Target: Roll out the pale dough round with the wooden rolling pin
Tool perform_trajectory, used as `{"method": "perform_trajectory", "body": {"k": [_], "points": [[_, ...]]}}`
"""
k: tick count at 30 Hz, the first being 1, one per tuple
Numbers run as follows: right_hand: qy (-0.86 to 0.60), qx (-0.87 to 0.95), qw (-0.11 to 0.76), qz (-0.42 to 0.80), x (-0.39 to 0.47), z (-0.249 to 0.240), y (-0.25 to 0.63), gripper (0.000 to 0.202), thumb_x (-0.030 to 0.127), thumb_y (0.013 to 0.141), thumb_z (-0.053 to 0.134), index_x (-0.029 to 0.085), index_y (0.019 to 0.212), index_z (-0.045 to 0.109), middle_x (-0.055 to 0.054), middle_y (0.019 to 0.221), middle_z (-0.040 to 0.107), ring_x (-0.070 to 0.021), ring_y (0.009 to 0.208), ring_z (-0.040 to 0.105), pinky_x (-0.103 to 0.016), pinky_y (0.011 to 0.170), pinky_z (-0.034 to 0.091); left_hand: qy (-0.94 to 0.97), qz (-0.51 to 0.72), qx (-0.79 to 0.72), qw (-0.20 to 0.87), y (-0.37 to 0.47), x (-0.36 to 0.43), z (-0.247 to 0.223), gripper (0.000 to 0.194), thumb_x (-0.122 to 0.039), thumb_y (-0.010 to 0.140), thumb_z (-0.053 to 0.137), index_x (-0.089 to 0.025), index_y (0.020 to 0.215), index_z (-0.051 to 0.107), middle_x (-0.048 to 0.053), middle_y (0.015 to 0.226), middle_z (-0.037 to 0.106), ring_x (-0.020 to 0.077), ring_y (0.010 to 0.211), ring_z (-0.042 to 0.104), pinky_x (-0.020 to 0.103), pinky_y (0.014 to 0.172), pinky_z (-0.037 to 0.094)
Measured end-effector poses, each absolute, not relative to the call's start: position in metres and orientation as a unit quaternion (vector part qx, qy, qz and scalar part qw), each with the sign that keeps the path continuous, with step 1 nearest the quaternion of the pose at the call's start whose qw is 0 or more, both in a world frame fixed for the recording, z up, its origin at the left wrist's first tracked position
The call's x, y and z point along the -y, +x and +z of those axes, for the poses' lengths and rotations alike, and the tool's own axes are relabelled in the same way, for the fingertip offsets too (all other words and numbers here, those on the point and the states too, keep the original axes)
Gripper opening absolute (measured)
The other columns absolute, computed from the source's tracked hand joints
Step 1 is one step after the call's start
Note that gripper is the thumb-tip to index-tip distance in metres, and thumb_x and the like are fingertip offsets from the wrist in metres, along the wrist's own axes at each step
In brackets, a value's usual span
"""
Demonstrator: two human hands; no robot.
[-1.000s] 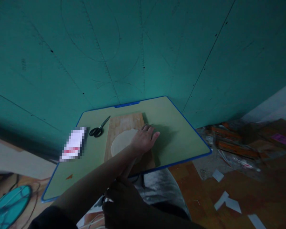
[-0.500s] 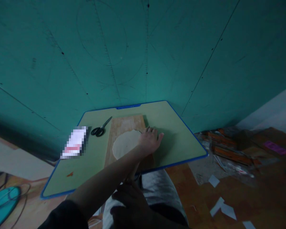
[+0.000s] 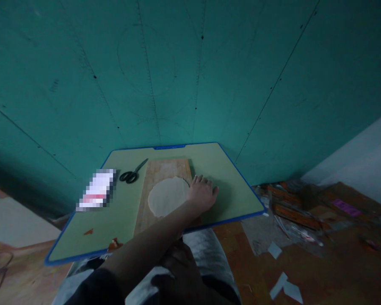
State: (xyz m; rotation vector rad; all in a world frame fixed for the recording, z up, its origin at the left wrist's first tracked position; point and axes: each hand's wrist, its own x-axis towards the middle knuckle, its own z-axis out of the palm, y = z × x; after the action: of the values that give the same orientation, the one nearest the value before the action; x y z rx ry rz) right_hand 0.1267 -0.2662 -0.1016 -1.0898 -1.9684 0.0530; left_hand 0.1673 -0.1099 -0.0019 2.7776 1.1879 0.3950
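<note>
A round sheet of rolled-out dough lies on a wooden board, which rests on a pale green, blue-edged tabletop. My left hand reaches across from the left, palm down with its fingers apart, at the right edge of the dough and board. It is open. My right hand is low in front of me, in shadow under my left forearm. Its fingers look curled; whatever they hold is hidden. Black-handled scissors lie left of the board.
A blurred-out white and pink object sits at the tabletop's left side. A small orange scrap lies near the front left. Behind stands a green wall. Paper pieces and clutter are on the floor at right.
The view has shifted slightly. My left hand stays by the dough's right edge. My right hand has shifted under the forearm, and a reddish-brown scrap now shows at the tabletop's front edge.
</note>
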Motion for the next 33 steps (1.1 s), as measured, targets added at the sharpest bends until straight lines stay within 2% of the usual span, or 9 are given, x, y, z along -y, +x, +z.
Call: {"method": "perform_trajectory", "body": {"k": [6, 10, 12, 14, 16, 18, 20, 25, 33], "points": [[-0.359, 0.854, 0.378, 0.005, 0.242, -0.087, 0.115, 0.013, 0.032, 0.092, 0.052, 0.026, 0.086, 0.062, -0.001, 0.080, 0.069, -0.0171, 0.084, 0.060, -0.033, 0.083, 0.048, 0.907, 0.129, -0.398, 0.044, 0.131, 0.079, -0.001, 0.031, -0.027, 0.097, 0.043, -0.014, 0.090, 0.070, 0.015, 0.104, 0.071, 0.0273, 0.112, 0.061, 0.042, 0.101, 0.047], [-0.353, 0.862, 0.364, 0.016, 0.233, -0.062, 0.117, 0.016, 0.031, 0.083, 0.049, 0.022, 0.086, 0.062, -0.001, 0.066, 0.061, -0.0173, 0.065, 0.052, -0.034, 0.071, 0.047, 0.895, 0.145, -0.421, 0.031, 0.091, 0.064, 0.000, 0.034, -0.021, 0.097, 0.037, -0.014, 0.100, 0.070, 0.015, 0.117, 0.068, 0.0275, 0.122, 0.057, 0.044, 0.107, 0.044], [-0.353, 0.862, 0.363, 0.032, 0.232, -0.051, 0.121, 0.020, 0.027, 0.081, 0.047, 0.021, 0.089, 0.063, -0.001, 0.064, 0.061, -0.0178, 0.063, 0.051, -0.036, 0.076, 0.049, 0.895, 0.152, -0.419, 0.027, 0.075, 0.061, -0.001, 0.034, -0.021, 0.097, 0.037, -0.015, 0.109, 0.069, 0.013, 0.128, 0.065, 0.0262, 0.130, 0.052, 0.044, 0.114, 0.038], [-0.358, 0.853, 0.377, 0.051, 0.232, -0.043, 0.128, 0.025, 0.020, 0.082, 0.045, 0.020, 0.097, 0.064, -0.003, 0.071, 0.065, -0.0186, 0.070, 0.055, -0.037, 0.084, 0.050, 0.900, 0.162, -0.403, 0.029, 0.063, 0.058, -0.004, 0.034, -0.023, 0.097, 0.038, -0.017, 0.114, 0.067, 0.010, 0.134, 0.062, 0.0261, 0.137, 0.046, 0.046, 0.118, 0.033], [-0.382, 0.831, 0.399, 0.064, 0.234, -0.036, 0.136, 0.032, 0.013, 0.083, 0.045, 0.020, 0.109, 0.064, -0.007, 0.095, 0.069, -0.0197, 0.090, 0.059, -0.038, 0.092, 0.049, 0.911, 0.170, -0.374, 0.041, 0.055, 0.057, -0.006, 0.036, -0.028, 0.099, 0.038, -0.018, 0.114, 0.068, 0.008, 0.135, 0.062, 0.0273, 0.140, 0.041, 0.049, 0.120, 0.028], [-0.416, 0.807, 0.413, 0.069, 0.236, -0.030, 0.146, 0.040, 0.007, 0.084, 0.045, 0.020, 0.117, 0.062, -0.010, 0.118, 0.063, -0.0208, 0.111, 0.055, -0.037, 0.096, 0.049, 0.922, 0.167, -0.344, 0.055, 0.049, 0.055, -0.006, 0.040, -0.033, 0.100, 0.035, -0.020, 0.115, 0.069, 0.007, 0.134, 0.064, 0.0273, 0.141, 0.041, 0.052, 0.120, 0.026], [-0.450, 0.787, 0.417, 0.067, 0.238, -0.026, 0.157, 0.043, 0.003, 0.085, 0.044, 0.020, 0.120, 0.062, -0.012, 0.127, 0.058, -0.0213, 0.122, 0.051, -0.037, 0.099, 0.049, 0.932, 0.154, -0.323, 0.059, 0.046, 0.055, -0.005, 0.042, -0.034, 0.101, 0.032, -0.022, 0.118, 0.068, 0.006, 0.134, 0.064, 0.0258, 0.140, 0.043, 0.051, 0.119, 0.026], [-0.552, 0.731, 0.400, 0.024, 0.232, -0.026, 0.190, 0.044, 0.008, 0.092, 0.039, 0.022, 0.129, 0.056, -0.011, 0.127, 0.059, -0.0228, 0.119, 0.053, -0.042, 0.099, 0.049, 0.941, 0.128, -0.314, 0.025, 0.051, 0.057, 0.000, 0.042, -0.035, 0.100, 0.032, -0.023, 0.124, 0.065, 0.007, 0.137, 0.061, 0.0265, 0.138, 0.043, 0.048, 0.116, 0.032], [-0.661, 0.670, 0.338, -0.001, 0.204, -0.037, 0.231, 0.034, 0.027, 0.099, 0.039, 0.014, 0.120, 0.062, -0.014, 0.118, 0.066, -0.0269, 0.111, 0.058, -0.043, 0.097, 0.046, 0.908, 0.123, -0.401, -0.010, 0.083, 0.054, 0.004, 0.041, -0.036, 0.101, 0.030, -0.021, 0.117, 0.065, 0.008, 0.134, 0.062, 0.0274, 0.134, 0.047, 0.044, 0.111, 0.036]]}}
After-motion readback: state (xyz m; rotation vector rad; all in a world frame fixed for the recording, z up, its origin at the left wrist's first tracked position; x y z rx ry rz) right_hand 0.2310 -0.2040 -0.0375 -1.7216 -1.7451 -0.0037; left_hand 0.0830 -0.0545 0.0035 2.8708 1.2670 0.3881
